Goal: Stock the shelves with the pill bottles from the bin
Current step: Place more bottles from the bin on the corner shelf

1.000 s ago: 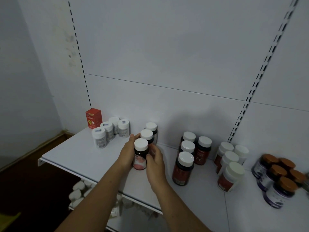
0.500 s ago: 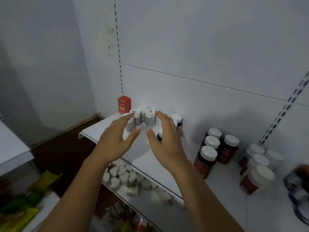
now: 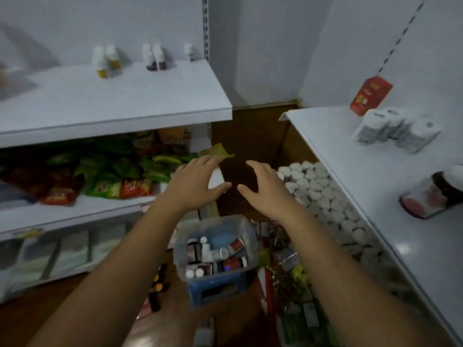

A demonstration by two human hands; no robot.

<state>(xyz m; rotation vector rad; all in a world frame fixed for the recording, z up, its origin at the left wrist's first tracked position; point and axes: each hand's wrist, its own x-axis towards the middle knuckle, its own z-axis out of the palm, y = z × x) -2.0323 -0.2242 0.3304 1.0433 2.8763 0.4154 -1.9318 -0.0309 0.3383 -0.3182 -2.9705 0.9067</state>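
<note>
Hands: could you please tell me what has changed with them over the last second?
Both hands let go of the bottle they had set on the shelf and drew back. The left hand and right hand are now open and empty, and the view has swung left and down to the bin. The bottle, red box and white bottles stayed on the shelf.

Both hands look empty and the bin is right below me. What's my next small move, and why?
Probably lower the right hand into the bin and take one pill bottle. Both it and the left hand hover open above the bin, holding nothing, and the bin has several bottles lying in it to be shelved.
</note>
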